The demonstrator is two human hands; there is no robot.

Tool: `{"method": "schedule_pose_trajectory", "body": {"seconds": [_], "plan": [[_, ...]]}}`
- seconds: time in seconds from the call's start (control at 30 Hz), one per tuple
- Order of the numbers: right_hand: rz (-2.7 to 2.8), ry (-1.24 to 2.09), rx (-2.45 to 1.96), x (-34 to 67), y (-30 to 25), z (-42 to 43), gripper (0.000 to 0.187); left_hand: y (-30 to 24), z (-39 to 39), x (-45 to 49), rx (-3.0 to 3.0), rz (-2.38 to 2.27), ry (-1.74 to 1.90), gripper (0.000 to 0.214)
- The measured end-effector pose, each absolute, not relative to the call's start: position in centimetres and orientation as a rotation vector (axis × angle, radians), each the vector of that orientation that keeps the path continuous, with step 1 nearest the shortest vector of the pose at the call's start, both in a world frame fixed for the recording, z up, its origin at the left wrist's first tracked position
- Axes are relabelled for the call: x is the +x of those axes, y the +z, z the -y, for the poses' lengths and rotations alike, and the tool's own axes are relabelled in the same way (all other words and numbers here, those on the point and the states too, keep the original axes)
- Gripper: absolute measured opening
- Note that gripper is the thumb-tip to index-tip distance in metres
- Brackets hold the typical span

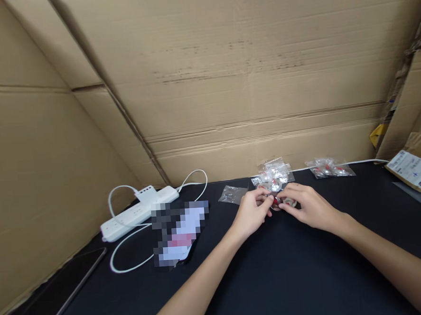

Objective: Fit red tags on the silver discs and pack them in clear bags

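The left hand [251,213] and the right hand [308,208] meet over the middle of the black counter [282,276]. The fingers of both hands are pinched on one little clear bag [279,201] with a red bit inside, just above the counter.

I think the work is partly done. Two heaps of filled bags lie behind the hands, the near heap [273,175] and the far heap [329,168]. I cannot count the bags in them. One flat bag [233,194] beside the left hand looks empty, so there may be one left to do.

On the left are one white power strip [138,210] and one phone [179,233].
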State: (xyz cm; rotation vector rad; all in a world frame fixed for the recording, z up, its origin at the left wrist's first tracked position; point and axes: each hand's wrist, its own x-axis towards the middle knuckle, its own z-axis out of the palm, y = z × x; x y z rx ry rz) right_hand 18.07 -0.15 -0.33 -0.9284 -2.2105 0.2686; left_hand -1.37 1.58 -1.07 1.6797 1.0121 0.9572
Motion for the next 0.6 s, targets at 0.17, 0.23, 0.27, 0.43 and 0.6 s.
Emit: {"method": "schedule_pose_trajectory", "body": {"seconds": [0.17, 0.23, 0.27, 0.43, 0.6], "plan": [[2.234, 0.340, -0.919, 17.66, -0.86, 0.26, 0.015, -1.05, -1.01, -0.99, 1.717, -0.955, 0.944, 0.020], [2.240, 0.343, -0.932, 17.54, -0.96, 0.32, 0.013, -1.02, -0.83, -0.93, 1.749, -0.941, 0.940, 0.018], [2.242, 0.340, -0.942, 17.46, -0.98, 0.40, 0.012, -1.00, -0.76, -0.90, 1.764, -0.929, 0.939, 0.016], [2.192, 0.317, -1.019, 17.03, -0.58, 0.92, 0.011, -1.07, -0.87, -0.97, 1.774, -0.931, 0.933, 0.013], [1.967, 0.279, -1.059, 17.51, -0.09, 0.33, 0.033, -1.25, -1.40, -1.55, 1.934, -1.156, 0.953, 0.015]]}}
